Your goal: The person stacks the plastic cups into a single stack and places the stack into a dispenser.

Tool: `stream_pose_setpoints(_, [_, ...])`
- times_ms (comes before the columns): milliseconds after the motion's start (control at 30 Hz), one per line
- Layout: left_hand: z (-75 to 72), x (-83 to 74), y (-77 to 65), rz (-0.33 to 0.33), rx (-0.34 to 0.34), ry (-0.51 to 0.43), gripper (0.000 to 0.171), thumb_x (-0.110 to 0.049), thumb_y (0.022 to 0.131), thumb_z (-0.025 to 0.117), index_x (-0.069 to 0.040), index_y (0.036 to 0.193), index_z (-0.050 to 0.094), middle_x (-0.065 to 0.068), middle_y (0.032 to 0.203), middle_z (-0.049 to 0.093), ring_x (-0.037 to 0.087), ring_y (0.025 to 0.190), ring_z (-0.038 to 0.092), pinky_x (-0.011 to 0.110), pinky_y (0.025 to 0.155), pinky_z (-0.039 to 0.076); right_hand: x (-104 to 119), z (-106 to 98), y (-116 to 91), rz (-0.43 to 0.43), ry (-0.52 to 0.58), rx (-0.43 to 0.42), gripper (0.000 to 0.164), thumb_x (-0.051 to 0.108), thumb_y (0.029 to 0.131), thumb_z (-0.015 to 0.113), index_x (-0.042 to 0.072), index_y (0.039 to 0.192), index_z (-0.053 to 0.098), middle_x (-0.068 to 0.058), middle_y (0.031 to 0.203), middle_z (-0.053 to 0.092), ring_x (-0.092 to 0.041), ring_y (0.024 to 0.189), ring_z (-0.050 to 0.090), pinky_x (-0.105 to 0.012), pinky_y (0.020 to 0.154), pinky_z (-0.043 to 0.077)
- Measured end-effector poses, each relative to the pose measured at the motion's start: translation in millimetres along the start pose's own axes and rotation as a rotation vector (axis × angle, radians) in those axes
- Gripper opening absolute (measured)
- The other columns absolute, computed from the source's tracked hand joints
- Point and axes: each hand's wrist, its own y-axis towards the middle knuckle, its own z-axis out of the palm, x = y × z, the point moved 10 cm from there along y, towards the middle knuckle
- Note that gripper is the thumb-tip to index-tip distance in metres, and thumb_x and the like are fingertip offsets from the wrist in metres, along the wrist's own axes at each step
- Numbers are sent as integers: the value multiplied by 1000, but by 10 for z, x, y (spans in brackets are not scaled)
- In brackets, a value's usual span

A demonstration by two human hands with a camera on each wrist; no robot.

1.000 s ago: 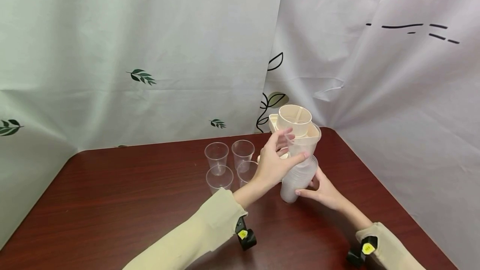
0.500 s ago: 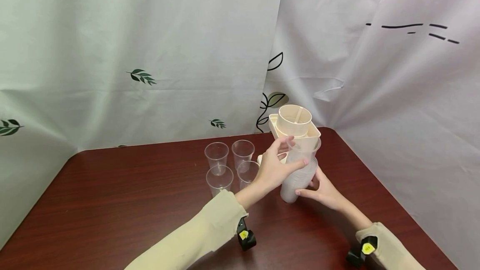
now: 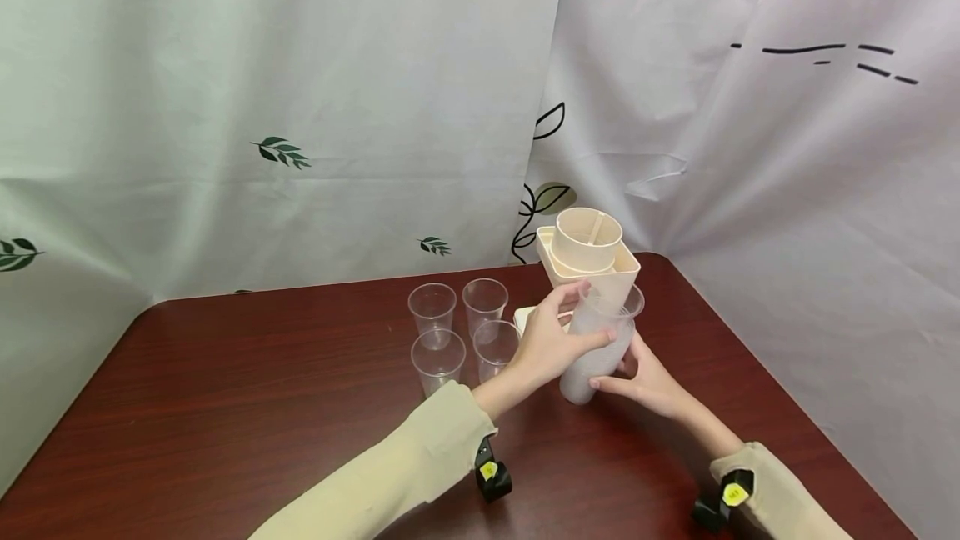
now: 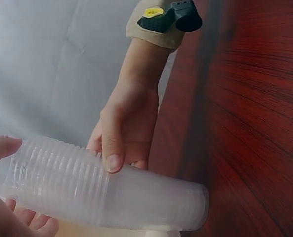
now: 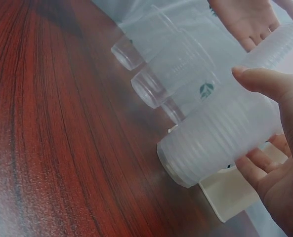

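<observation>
A tilted stack of clear plastic cups [image 3: 588, 369] stands at the right of the table in the head view, its base low near the tabletop. My right hand [image 3: 648, 382] grips the stack's lower part, thumb on the near side. Around the top rim, my left hand [image 3: 551, 340] holds the uppermost plastic cup [image 3: 624, 311], which sits nested in the stack. The left wrist view has the ribbed stack [image 4: 151, 197] lying across it, with the left thumb at its rim end. From the right wrist, the stack [image 5: 220, 133] leans up toward the left hand.
Several clear cups [image 3: 438, 357] stand upright in two rows left of the hands. Behind the stack is a cream plastic holder [image 3: 588, 248] with a round open top. Printed curtains [image 3: 360, 107] hang behind the dark red table [image 3: 262, 407].
My left hand has moved down with the uppermost cup, which has sunk deeper into the stack. The right hand keeps its grip in the same place.
</observation>
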Motion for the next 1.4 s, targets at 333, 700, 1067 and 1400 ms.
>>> stream_pose_setpoints(333, [22,84,-3,-46,9,16,66,-25,75,81,-16,134,53,3,133,59,22,116,61,33,99,50,-18,1,3,21,8,2,84,-4,80,71,6,145,20,12,133,41,2,111,57,-17,88,52])
stream_pose_setpoints(700, [28,93,-22,-53,10,5,68,-24,74,81,-15,135,52,6,132,60,21,118,59,33,102,48,-27,10,3,36,23,17,85,-4,80,71,0,145,17,12,133,41,2,111,57,-17,88,52])
stream_pose_setpoints(1067, [53,78,-40,-34,33,-10,75,-22,72,83,-17,138,48,5,136,56,21,122,57,33,104,47,-24,20,-10,42,27,27,80,-5,81,69,-3,143,19,14,129,45,1,109,59,-20,86,54])
stream_pose_setpoints(1400, [41,104,-46,-26,18,-27,68,-25,76,81,-17,136,51,3,137,56,19,121,57,32,103,47,-26,21,-6,53,31,21,85,-4,80,71,1,145,17,11,133,41,1,110,59,-19,86,54])
